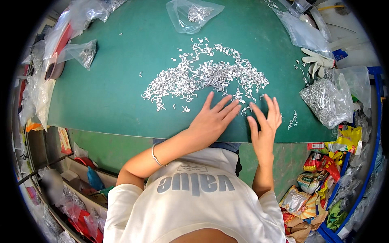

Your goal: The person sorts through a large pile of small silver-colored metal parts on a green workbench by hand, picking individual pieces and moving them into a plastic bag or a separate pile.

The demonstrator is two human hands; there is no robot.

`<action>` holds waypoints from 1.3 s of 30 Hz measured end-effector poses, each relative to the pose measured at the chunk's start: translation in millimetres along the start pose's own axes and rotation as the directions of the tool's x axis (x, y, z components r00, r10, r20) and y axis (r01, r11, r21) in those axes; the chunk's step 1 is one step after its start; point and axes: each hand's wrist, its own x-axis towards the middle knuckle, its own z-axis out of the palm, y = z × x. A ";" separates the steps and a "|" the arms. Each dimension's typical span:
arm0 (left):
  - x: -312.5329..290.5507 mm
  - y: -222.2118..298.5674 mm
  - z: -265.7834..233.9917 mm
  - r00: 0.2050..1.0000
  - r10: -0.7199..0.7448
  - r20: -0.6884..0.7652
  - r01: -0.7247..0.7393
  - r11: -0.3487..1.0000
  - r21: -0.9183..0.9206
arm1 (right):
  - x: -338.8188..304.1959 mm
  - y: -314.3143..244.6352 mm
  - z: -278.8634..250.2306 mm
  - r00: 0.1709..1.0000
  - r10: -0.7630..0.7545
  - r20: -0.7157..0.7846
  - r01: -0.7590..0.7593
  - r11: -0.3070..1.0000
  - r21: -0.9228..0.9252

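A loose heap of small, shiny silver metal pieces (219, 75), many of them curved or hook-shaped, is spread in an arc over the green tabletop (101, 101). My left hand (212, 121) lies at the near edge of the heap, palm down, its fingers stretched out and pointing to the right. Beside it, my right hand (266, 123) has its fingers spread and slightly bent near the heap's right end. A few pieces lie between the fingertips of the two hands. Neither hand visibly grips anything.
A full clear bag of silver pieces (324, 101) sits at the table's right edge, below a white glove (318, 61). Another clear bag (194, 15) lies at the far side, and a smaller one (86, 54) at the left. Colourful packets (312, 178) fill the lower right.
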 end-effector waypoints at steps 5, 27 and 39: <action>-4.3 -7.2 -8.7 0.987 -0.160 -0.019 0.161 0.980 0.117 | 9.8 -14.1 9.2 0.998 -0.006 0.055 0.014 0.988 -0.154; -21.5 10.6 -7.6 0.985 -0.076 -0.154 0.046 0.981 -0.189 | 16.5 -20.7 16.2 0.999 -0.009 0.031 0.012 0.995 -0.101; -21.8 8.1 -9.0 0.986 -0.103 -0.132 0.079 0.982 -0.173 | 16.5 -19.7 16.5 0.995 -0.028 0.092 0.041 0.990 -0.136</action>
